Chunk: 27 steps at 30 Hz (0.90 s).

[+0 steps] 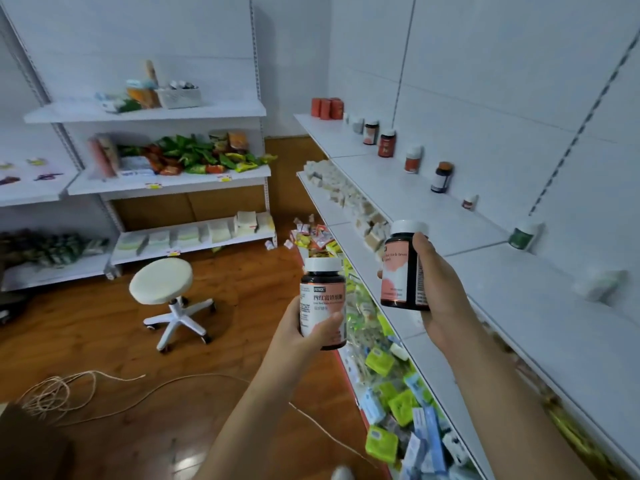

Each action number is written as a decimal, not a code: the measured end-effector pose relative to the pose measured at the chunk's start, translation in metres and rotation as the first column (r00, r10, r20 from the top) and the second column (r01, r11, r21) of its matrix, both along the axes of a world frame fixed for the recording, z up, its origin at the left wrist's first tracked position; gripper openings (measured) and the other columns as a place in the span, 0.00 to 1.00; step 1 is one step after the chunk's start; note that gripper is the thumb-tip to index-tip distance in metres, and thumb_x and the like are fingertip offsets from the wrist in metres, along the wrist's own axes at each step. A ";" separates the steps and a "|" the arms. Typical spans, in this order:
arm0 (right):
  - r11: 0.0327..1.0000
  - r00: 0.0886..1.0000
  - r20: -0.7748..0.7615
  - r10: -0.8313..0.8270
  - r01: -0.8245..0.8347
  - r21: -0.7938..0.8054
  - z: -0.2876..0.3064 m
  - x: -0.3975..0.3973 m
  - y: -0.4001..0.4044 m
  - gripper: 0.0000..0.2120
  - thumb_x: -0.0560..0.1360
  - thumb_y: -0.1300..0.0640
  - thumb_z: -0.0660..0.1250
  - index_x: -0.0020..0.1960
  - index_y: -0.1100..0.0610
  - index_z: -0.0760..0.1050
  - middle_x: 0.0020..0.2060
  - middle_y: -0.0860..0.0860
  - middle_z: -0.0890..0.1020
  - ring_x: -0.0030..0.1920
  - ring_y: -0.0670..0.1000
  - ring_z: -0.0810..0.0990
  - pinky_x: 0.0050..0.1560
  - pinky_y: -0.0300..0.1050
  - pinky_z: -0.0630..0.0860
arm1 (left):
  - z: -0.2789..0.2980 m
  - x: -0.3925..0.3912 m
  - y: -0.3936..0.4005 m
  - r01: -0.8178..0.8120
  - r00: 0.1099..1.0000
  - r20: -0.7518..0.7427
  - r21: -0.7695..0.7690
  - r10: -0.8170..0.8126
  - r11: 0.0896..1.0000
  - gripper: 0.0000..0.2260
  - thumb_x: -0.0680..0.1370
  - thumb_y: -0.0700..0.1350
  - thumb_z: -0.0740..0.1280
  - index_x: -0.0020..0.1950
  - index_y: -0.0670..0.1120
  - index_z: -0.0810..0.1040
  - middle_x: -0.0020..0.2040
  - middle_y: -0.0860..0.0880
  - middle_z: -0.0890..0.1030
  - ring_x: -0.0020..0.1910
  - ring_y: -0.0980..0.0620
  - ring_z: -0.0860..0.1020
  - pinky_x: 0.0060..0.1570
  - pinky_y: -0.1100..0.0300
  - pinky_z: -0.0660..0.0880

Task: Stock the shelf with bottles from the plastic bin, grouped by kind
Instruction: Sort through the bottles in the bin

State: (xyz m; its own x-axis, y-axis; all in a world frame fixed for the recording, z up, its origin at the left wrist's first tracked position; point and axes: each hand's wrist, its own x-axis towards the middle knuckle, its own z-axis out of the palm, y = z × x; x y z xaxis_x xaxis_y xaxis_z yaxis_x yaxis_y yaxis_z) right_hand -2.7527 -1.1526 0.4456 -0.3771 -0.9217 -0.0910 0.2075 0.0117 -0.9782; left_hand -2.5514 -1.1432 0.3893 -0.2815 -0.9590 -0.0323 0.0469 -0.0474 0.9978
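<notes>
My left hand [303, 336] grips a dark bottle [322, 299] with a white cap and a pink-and-white label, held upright over the floor. My right hand [441, 292] grips a matching bottle [401, 268] just in front of the white top shelf [450, 216] on the right. Along that shelf's back wall stand several bottles spaced apart: a matching pink-label bottle [371, 132], a red-label one [386, 143], a white-capped red one [412, 160], a dark blue one [441, 177], a small one [470, 202] and a green one [522, 234]. The plastic bin is out of view.
Orange boxes [327, 108] stand at the shelf's far end. Lower shelves on the right hold small packets and green boxes [391, 403]. A white rolling stool [162, 289] stands on the wooden floor, with a coil of cord [55, 393] at the lower left. More stocked shelves [166, 178] line the far wall.
</notes>
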 end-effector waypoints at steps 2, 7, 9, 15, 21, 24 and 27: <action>1.000 1.000 -0.007 0.008 -0.008 -0.003 -0.011 -0.003 -0.040 0.20 0.76 0.39 0.65 0.59 0.52 0.79 0.51 0.56 0.85 0.51 0.59 0.85 0.51 0.57 0.81 | -0.007 0.001 -0.031 -0.017 1.000 0.021 0.010 0.017 1.000 0.18 0.74 0.53 0.72 0.62 0.58 0.73 0.50 0.61 0.83 0.49 0.62 0.82 0.42 0.70 0.77; 0.998 0.997 -0.036 0.064 -0.064 0.006 -0.031 -0.011 -0.150 0.31 0.68 0.31 0.67 0.62 0.51 0.77 0.51 0.54 0.85 0.51 0.57 0.85 0.55 0.60 0.80 | -0.018 -0.007 -0.128 -0.059 0.996 0.076 0.050 0.055 0.997 0.17 0.72 0.54 0.73 0.57 0.62 0.72 0.46 0.64 0.82 0.46 0.65 0.81 0.39 0.70 0.76; 0.996 0.996 -0.037 0.086 -0.085 0.008 -0.034 -0.016 -0.195 0.34 0.66 0.29 0.68 0.63 0.51 0.76 0.51 0.53 0.85 0.51 0.56 0.85 0.55 0.58 0.81 | -0.015 -0.012 -0.172 -0.067 0.992 0.108 0.047 0.062 0.997 0.18 0.71 0.54 0.73 0.59 0.61 0.72 0.46 0.63 0.82 0.46 0.65 0.81 0.40 0.70 0.77; 0.988 0.988 -0.001 0.157 -0.157 0.005 -0.029 -0.017 -0.321 0.34 0.64 0.29 0.72 0.62 0.49 0.75 0.50 0.51 0.85 0.49 0.53 0.85 0.47 0.52 0.81 | 0.000 -0.030 -0.296 -0.056 0.980 0.194 0.036 0.048 0.998 0.16 0.74 0.52 0.73 0.58 0.61 0.72 0.47 0.63 0.83 0.47 0.65 0.81 0.41 0.71 0.76; 0.979 0.979 -0.003 0.202 -0.202 0.014 -0.038 -0.001 -0.420 0.33 0.57 0.36 0.75 0.58 0.50 0.77 0.48 0.51 0.86 0.49 0.54 0.85 0.49 0.53 0.82 | -0.007 -0.026 -0.393 -0.119 0.976 0.193 0.074 0.103 0.990 0.16 0.74 0.52 0.73 0.58 0.62 0.71 0.50 0.61 0.82 0.47 0.68 0.80 0.39 0.73 0.75; 0.980 0.981 -0.007 0.196 -0.196 0.029 -0.041 0.002 -0.469 0.33 0.57 0.36 0.75 0.58 0.49 0.77 0.48 0.52 0.86 0.49 0.55 0.85 0.49 0.54 0.82 | -0.014 -0.018 -0.443 -0.140 0.974 0.191 0.099 0.119 0.985 0.15 0.74 0.52 0.72 0.56 0.62 0.71 0.46 0.64 0.82 0.45 0.70 0.79 0.36 0.74 0.75; 0.988 0.989 -0.017 0.149 -0.149 0.033 -0.044 0.006 -0.521 0.34 0.56 0.36 0.75 0.58 0.49 0.77 0.48 0.51 0.86 0.48 0.54 0.85 0.49 0.54 0.82 | -0.020 -0.009 -0.502 -0.122 0.977 0.186 0.099 0.102 0.988 0.16 0.73 0.54 0.72 0.57 0.63 0.71 0.46 0.66 0.81 0.45 0.71 0.79 0.35 0.74 0.74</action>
